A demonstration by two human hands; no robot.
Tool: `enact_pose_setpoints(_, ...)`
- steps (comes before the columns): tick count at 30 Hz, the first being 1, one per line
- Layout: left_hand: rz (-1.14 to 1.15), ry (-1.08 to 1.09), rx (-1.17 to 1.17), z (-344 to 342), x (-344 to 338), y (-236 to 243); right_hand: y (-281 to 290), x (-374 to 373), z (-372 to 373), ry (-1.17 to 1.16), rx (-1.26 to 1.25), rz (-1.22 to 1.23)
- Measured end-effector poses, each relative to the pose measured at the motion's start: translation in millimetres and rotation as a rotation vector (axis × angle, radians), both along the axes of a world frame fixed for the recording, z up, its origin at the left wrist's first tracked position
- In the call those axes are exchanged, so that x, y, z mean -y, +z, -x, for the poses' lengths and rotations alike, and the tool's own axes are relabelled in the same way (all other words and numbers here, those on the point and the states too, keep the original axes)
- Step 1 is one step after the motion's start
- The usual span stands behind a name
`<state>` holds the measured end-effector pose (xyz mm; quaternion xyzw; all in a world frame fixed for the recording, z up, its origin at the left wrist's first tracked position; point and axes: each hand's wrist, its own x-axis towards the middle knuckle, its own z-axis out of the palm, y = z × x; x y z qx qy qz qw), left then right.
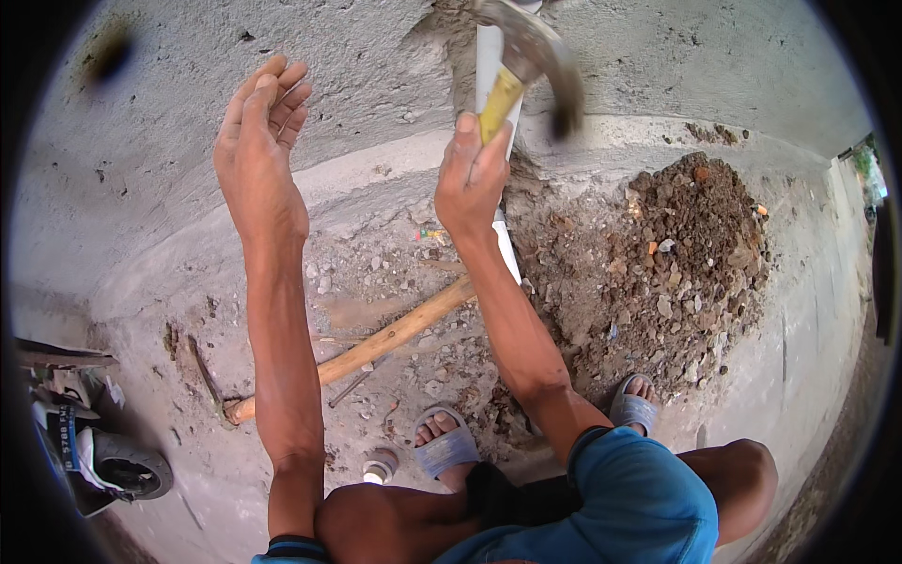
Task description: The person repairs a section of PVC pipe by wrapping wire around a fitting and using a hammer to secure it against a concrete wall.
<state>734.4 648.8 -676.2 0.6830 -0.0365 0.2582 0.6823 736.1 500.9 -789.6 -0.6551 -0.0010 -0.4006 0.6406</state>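
My right hand (473, 183) is closed round the yellow handle of a claw hammer (528, 52), raised in front of the wall. The hammer's metal head is slightly smeared by motion. Behind it, a white pipe (489, 66) runs up a broken-out groove in the grey wall and down to the ground. Parts of the pipe are hidden by my right hand and the hammer. My left hand (261, 155) is held up to the left, apart from the wall, with its fingers loosely bent and nothing visible in it.
A long wooden handle (399, 334) with a metal head lies across the ground, beside a thin metal rod (352, 385). Dug soil and rubble (700, 254) are heaped at right. Near my sandalled feet stands a small container (381, 465). A parked motorbike's wheel (132, 467) shows at lower left.
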Motion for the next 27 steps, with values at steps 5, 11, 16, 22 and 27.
enact_pose_setpoints(5, -0.269, 0.09, 0.082, -13, -3, -20, -4, 19, 13, 0.178, -0.018, -0.072)
enact_pose_setpoints(11, -1.01, 0.54, 0.717, -63, 10, -22, -10, 19, 12, 0.171, 0.327, -0.326)
enact_pose_setpoints(16, -0.965, 0.623, 0.709, -89, 9, -26, -11, 18, -10, 0.106, -0.083, 0.079)
enact_pose_setpoints(22, -1.044, 0.611, 0.655, -114, -6, -46, -16, 34, 8, 0.337, 0.396, -0.34)
enact_pose_setpoints(27, -1.056, 0.653, 0.685, -134, -8, -63, -11, 11, -23, 0.12, -0.081, 0.113)
